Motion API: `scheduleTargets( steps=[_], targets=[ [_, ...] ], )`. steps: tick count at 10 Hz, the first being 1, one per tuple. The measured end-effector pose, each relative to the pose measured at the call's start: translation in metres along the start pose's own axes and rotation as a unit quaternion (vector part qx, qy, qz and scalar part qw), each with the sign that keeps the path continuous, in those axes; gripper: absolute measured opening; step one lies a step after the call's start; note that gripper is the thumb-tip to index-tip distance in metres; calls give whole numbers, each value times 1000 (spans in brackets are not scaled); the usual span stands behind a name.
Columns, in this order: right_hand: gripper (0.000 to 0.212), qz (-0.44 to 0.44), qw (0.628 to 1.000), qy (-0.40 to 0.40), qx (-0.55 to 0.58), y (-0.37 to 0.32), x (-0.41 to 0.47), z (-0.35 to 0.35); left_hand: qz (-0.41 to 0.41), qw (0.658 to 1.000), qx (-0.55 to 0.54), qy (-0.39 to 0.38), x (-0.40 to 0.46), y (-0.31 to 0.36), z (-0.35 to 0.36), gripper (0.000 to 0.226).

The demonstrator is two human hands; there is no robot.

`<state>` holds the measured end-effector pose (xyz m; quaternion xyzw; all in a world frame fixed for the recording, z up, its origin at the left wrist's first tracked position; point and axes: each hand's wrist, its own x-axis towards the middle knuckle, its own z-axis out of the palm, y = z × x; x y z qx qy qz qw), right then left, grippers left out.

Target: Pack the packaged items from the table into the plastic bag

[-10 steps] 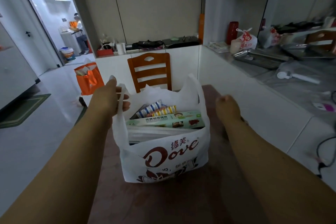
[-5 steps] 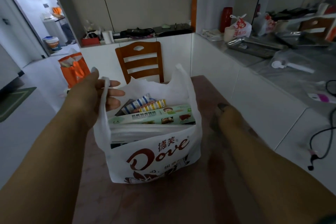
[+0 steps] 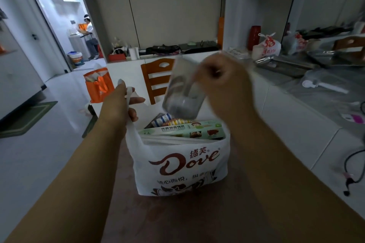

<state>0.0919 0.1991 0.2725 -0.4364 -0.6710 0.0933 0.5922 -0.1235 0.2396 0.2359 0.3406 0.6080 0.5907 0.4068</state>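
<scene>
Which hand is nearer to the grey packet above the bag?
The right. The right hand pinches the grey packet at its top; the left hand holds the plastic bag handle, apart from the packet.

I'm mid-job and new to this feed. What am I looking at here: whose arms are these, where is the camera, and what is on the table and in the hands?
No machine: a person's two bare arms, seen from a camera worn on their head, looking forward and down. On the brown table stands a white Dove plastic bag, already holding a long green box and striped packets. The left hand grips the bag's handle. The right hand holds a blurred, clear-looking package above the bag's opening.
</scene>
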Motion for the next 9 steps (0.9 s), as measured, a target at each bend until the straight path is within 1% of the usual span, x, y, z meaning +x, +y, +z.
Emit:
scheduleTargets(
  steps=[1, 2, 3, 4, 5, 6, 7, 9],
  targets=[
    [13, -170, 941, -180, -231, 8, -10, 47, -6, 1000, -11, 6, -3, 2, -5, 51],
    [24, -155, 848, -364, -351, 33, -18, 86, -7, 1000, -14, 6, -4, 1, -7, 48],
    [32, -125, 811, -467, -329, 42, -27, 103, -9, 1000, -16, 5, -2, -2, -8, 41],
    [22, -186, 820, -467, -274, 41, -24, 97, -15, 1000, -6, 7, 2, -1, -10, 42],
    [22, -149, 877, -411, -200, 44, -19, 85, -14, 1000, 4, 9, 6, 0, -8, 41],
    [18, -96, 934, -298, -170, 53, -15, 66, -13, 1000, 17, 13, 5, 1, -6, 40],
    [18, -69, 966, -207, -139, 64, -14, 51, -9, 999, 35, 8, 5, 2, -2, 37],
    [18, 2, 968, -205, -147, 80, -17, 48, 53, 992, 105, 34, 2, 0, 3, 33]
  ],
)
